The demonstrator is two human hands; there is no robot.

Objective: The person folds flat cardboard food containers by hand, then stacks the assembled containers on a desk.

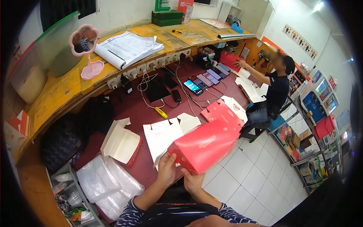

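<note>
We saw a glossy red carton (207, 145) — folded into a boxy shape, tilted — held at the near edge of the counter (145, 112).

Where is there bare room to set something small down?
On the table, between the open box and the black tablet, left of the highlighter. Also on the shelf, right of the small yellow tool. Crowded: around the phones, over the plastic bags, and by the red box you hold.

2 foreground hands (167, 166), 1 held red box (207, 145), 1 yellow highlighter (161, 113), 1 pink mirror (85, 42), 1 co-worker (278, 85).
</note>
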